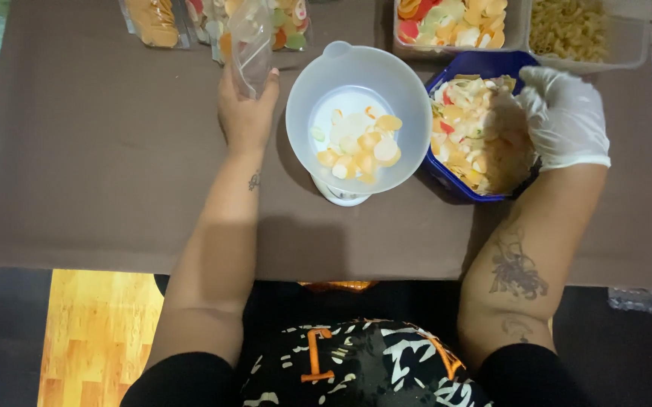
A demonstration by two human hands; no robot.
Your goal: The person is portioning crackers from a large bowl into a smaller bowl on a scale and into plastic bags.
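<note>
My left hand [244, 113] is bare and holds a clear plastic bag [251, 47] upright beside a white bowl [410, 113]. That bowl sits on a small white scale [338, 197] and holds a thin layer of pale, orange and yellow round crackers [360, 147]. My right hand [564, 114] wears a white glove and reaches into a blue container [491, 62] heaped with mixed coloured crackers [470, 132]; its fingers are curled among them.
A brown cloth [100, 166] covers the table. Along the far edge stand clear tubs of coloured crackers [454, 22], a tub of yellow pasta-like pieces [571, 30] and filled bags [152, 21]. A wooden floor strip [96, 332] shows below the table's near edge.
</note>
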